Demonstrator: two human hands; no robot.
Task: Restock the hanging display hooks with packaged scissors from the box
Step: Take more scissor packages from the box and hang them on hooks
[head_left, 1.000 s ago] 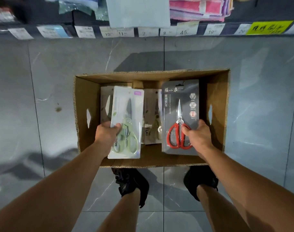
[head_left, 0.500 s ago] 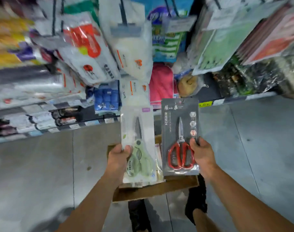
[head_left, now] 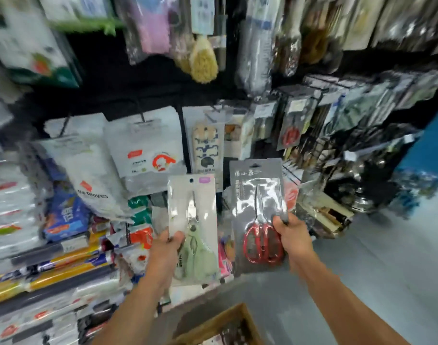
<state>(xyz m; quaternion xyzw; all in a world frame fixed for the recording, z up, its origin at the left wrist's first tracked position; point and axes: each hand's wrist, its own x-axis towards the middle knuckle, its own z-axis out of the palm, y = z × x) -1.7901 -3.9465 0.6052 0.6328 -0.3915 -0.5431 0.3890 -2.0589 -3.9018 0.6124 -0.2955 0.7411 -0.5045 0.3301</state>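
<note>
Scissor packs raised, upright, toward display hooks (head_left: 310,98).
Left hand (head_left: 166,247) pinching white pack of green-handled scissors (head_left: 193,230); right hand (head_left: 291,236) pinching grey pack of red-handled scissors (head_left: 259,215), nearer matching hooks up-right; cardboard box (head_left: 227,324) below.

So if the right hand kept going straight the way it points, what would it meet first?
Probably the hanging red-handled scissors pack on the display, up beyond the grey scissors pack that the right hand holds; blur leaves depth uncertain.
</note>
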